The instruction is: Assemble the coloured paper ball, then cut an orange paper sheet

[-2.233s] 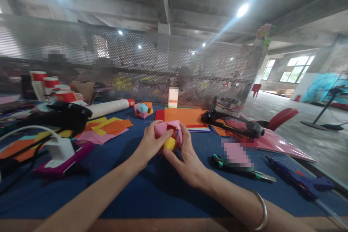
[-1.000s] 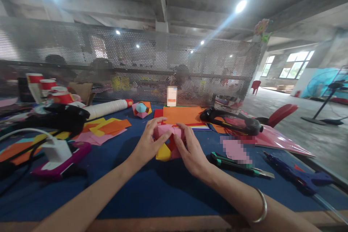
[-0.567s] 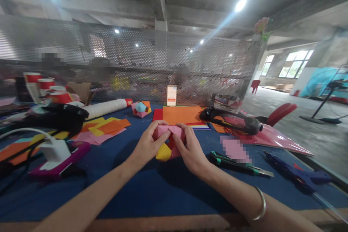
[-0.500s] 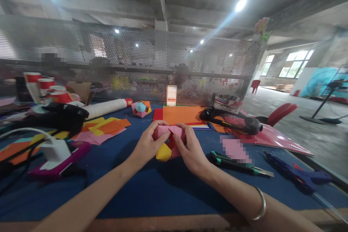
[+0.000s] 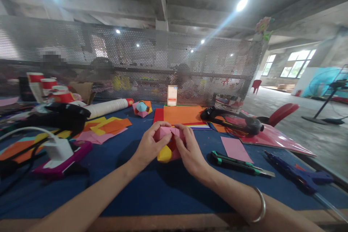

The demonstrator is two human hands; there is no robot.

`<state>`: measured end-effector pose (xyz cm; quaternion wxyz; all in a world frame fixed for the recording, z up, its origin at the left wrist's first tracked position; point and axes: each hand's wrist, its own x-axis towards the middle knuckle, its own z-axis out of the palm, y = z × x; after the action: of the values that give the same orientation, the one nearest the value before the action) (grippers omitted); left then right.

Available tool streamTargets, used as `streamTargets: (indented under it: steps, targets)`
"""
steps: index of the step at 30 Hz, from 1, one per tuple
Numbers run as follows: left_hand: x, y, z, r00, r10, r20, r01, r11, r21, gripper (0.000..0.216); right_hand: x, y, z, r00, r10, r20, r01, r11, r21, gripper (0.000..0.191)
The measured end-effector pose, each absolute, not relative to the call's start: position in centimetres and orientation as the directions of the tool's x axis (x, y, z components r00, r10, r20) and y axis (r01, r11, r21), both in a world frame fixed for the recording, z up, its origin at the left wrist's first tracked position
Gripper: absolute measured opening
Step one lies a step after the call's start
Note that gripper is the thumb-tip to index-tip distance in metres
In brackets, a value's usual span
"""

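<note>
Both my hands grip a folded paper model with pink and yellow faces, held above the blue table in the middle of the view. My left hand is closed on its left side, thumb pressed near the top. On the right side my right hand is closed too, its thumb meeting the left one at a pink fold. The model's underside and far side are hidden. Behind it lies a stack of coloured paper, orange on top. A finished-looking folded paper ball in blue, pink and orange sits further left.
A utility knife, a pink paper sheet and a blue glue gun lie to the right, near headphones. Left are loose coloured papers, a purple power strip and a roll of paper cups. A perforated screen stands behind.
The hands keep almost the same hold on the paper model, with the thumbs still together at the pink fold. The whole view has shifted slightly.
</note>
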<state>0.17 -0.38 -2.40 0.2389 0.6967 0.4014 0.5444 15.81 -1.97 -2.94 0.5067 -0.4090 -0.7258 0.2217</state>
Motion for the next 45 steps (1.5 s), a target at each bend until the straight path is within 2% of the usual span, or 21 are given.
streamTargets:
  steps: [14, 37, 45]
  targets:
    - [0.36, -0.61, -2.3, 0.045, 0.837, 0.546, 0.303, -0.532, 0.791, 0.025, 15.87, -1.57, -3.15, -0.131, 0.826, 0.548, 0.37, 0.553, -0.746, 0.026]
    - [0.52, -0.83, -2.34, 0.055, 0.807, 0.588, 0.321, -0.572, 0.754, 0.023, 15.81, -2.01, -2.95, -0.151, 0.833, 0.532, 0.389, 0.545, -0.743, 0.025]
    - [0.66, -0.78, -2.46, 0.101, 0.775, 0.624, 0.32, -0.619, 0.717, 0.024, 15.59, -2.29, -3.08, -0.183, 0.831, 0.526, 0.379, 0.553, -0.742, 0.038]
